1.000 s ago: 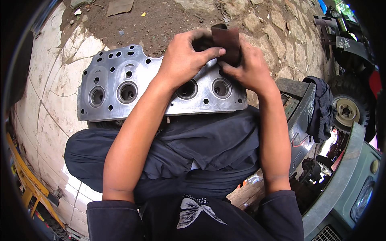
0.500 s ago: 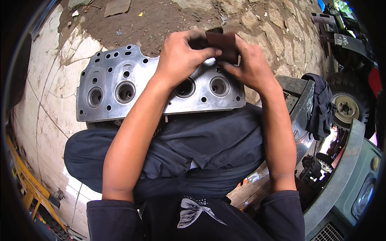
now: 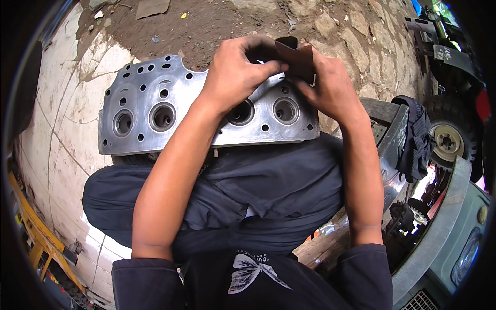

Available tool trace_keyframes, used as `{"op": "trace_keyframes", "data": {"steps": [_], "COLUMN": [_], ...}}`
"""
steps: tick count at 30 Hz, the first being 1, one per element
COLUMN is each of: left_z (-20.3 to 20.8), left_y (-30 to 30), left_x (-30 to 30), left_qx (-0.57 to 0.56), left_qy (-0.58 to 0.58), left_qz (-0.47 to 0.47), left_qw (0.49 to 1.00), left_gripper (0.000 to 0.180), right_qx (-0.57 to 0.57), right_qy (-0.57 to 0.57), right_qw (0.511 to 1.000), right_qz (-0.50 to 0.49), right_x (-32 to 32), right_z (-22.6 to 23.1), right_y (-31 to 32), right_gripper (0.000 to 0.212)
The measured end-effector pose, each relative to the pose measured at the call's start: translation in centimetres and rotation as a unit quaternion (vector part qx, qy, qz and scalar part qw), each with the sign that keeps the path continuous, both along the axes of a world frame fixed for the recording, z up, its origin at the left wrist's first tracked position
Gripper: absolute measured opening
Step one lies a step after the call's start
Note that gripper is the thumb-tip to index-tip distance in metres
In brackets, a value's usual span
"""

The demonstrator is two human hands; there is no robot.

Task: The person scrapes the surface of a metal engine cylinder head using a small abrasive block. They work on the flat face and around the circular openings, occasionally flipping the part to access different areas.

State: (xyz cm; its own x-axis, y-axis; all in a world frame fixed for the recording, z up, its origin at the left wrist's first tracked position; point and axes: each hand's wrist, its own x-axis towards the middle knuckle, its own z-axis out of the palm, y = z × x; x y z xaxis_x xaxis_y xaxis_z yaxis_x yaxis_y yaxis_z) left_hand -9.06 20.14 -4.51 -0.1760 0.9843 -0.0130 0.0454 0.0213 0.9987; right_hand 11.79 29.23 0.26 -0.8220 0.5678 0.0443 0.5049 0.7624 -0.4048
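A dark brown, bent piece of sandpaper (image 3: pixel 299 63) is held up between my two hands, over the far right edge of a grey metal cylinder head (image 3: pixel 142 111). My left hand (image 3: pixel 242 71) is closed, with its thumb pressed at the sheet's left side. My right hand (image 3: pixel 333 85) grips the sheet's right side, its thumb below and the other fingers partly hidden behind it. The cylinder head lies in front of my crossed legs, its flat, shiny face with round ports and bolt holes turned up. My left hand and forearm cover part of it.
Pale cracked tiles (image 3: pixel 62 134) lie to the left, bare soil (image 3: pixel 206 26) and stones beyond. To the right are a dark cloth (image 3: pixel 413 137) over a metal bar, a vehicle wheel (image 3: pixel 446 140) and a green vehicle front (image 3: pixel 465 232). A yellow frame (image 3: pixel 39 230) stands lower left.
Both hands have shifted slightly right with the sandpaper, which now shows a sharper fold along its top edge. The cylinder head stays in place; the whole view has moved a little.
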Motion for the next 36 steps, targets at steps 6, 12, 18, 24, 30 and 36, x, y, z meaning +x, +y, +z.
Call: {"op": "trace_keyframes", "data": {"steps": [6,12,18,24,30,36], "left_z": [-0.1,-0.1,-1.0,-0.5,-0.5,0.2], "left_y": [0.2,0.1,0.4,0.5,0.3,0.0], "left_x": [0.3,0.2,0.1,0.0,-0.2,-0.2], "left_qx": [-0.003,-0.005,0.002,0.005,-0.011,-0.02], "left_qy": [0.031,0.017,-0.052,0.012,-0.02,-0.089], "left_qz": [0.026,0.029,0.024,0.021,-0.001,-0.011], "left_qw": [0.999,0.999,0.998,1.0,1.0,0.996], "left_gripper": [0.031,0.033,0.032,0.03,0.029,0.048], "right_qx": [0.016,-0.001,-0.002,-0.022,0.001,0.025], "right_qy": [0.002,0.027,-0.001,0.044,0.027,0.047], "right_qw": [0.999,0.999,0.998,0.997,0.999,0.996], "right_qz": [-0.029,-0.047,-0.06,-0.061,-0.045,-0.073], "right_x": [-0.3,-0.8,-0.8,-1.2,-1.2,-0.4], "right_z": [-0.2,-0.8,-0.1,-0.7,-0.3,0.1], "right_y": [-0.4,-0.8,-1.0,-1.2,-0.8,-1.4], "right_gripper": [0.067,0.067,0.061,0.057,0.052,0.049]}}
